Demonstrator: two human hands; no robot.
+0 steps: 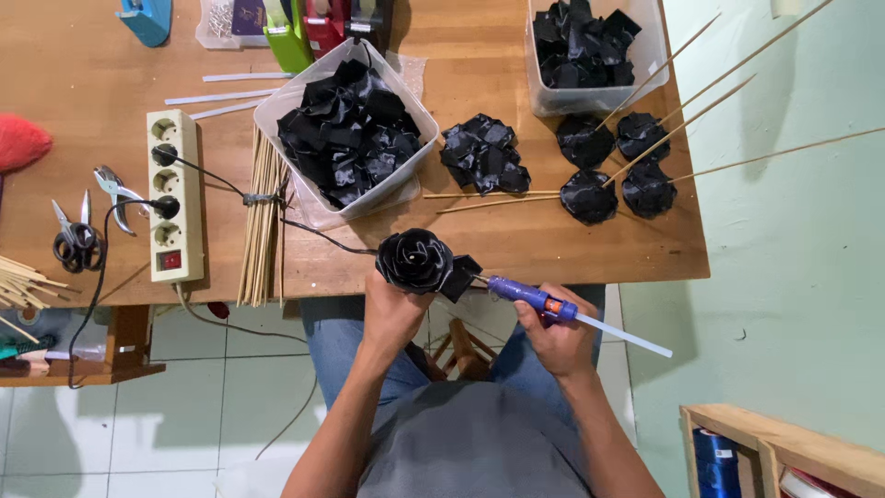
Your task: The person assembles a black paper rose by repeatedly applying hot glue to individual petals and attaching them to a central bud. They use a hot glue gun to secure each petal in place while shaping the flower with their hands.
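Observation:
My left hand holds a black ribbon rose from below, just off the table's near edge. My right hand grips a blue glue gun with a white glue stick sticking out behind; its nozzle points at a loose black petal on the rose's right side. Several finished black roses on wooden sticks lie at the table's right. A clear tub of black petals stands in the middle, with a small pile of petals beside it.
A wooden table carries a white power strip with cables, a bundle of wooden sticks, scissors, pliers, a second tub of petals and tape dispensers at the back. A wooden shelf stands at lower right.

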